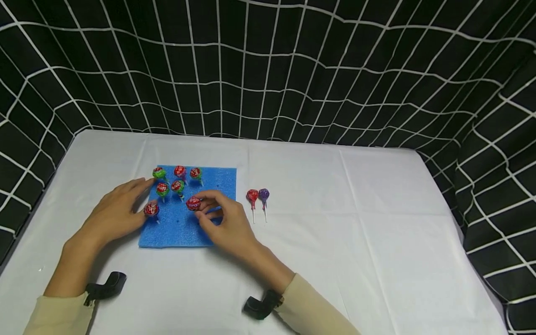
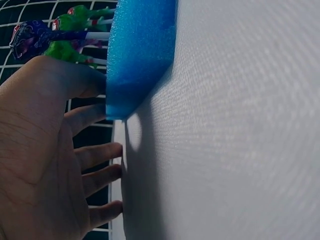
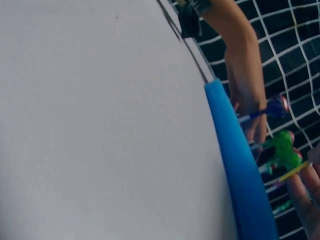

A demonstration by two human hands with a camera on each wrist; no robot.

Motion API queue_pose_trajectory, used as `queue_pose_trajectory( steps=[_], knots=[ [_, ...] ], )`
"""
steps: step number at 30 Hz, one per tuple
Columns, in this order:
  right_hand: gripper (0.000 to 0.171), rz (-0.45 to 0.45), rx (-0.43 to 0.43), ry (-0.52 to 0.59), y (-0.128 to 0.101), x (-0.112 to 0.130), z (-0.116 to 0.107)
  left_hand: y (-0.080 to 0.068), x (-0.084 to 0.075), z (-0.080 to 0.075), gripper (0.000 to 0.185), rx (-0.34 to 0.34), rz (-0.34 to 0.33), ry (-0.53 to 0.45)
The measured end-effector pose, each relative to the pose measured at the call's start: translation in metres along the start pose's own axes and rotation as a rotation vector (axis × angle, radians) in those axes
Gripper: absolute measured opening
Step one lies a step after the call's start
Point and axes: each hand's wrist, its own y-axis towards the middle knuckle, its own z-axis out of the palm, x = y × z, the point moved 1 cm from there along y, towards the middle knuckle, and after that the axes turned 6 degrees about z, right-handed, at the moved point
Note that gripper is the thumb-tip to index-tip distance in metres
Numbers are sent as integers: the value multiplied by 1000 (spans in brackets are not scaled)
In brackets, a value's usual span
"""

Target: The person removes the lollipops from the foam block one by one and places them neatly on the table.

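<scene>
A blue foam board point(image 1: 184, 232) lies on the white cloth, with several wrapped lollipops standing in it by their sticks, among them a green and red lollipop point(image 1: 162, 189). Over the board's middle, my right hand point(image 1: 228, 223) pinches a red-wrapped lollipop point(image 1: 193, 203); its yellow stick point(image 3: 295, 171) shows in the right wrist view. At the board's left edge rests my left hand point(image 1: 117, 211), fingers spread and extended, the thumb close to the edge near the front-left lollipop point(image 1: 151, 209). In the left wrist view, its fingertips reach down beside the foam's corner.
To the right of the board, a red lollipop point(image 1: 252, 195) and a purple lollipop point(image 1: 264, 195) lie side by side on the white-covered table point(image 1: 356, 242). Small holes dot the foam. Black curtains with a white grid point(image 1: 268, 70) stand behind and at the sides.
</scene>
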Motion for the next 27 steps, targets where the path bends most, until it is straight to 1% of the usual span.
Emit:
queue_pose_trajectory(
  steps=[3,8,13,17,21,27],
  knots=[
    [33,6,-33,-11,-1,-2,-9,0,0,0,76,4,0,-11],
    [34,14,-52,-18,-3,-6,-21,-2,0,0,78,9,-18,-7],
    [35,36,-102,-39,-7,-12,-34,-1,0,0,76,-9,-18,-12],
    [36,77,-149,-25,-9,-16,-47,-1,-1,0,76,-13,-18,-11],
    [37,128,-193,6,-10,-19,-59,-1,-1,0,77,-2,-27,-7],
    [37,196,-250,-3,-14,-24,-77,-1,-1,0,77,-3,-23,-4]
  ],
)
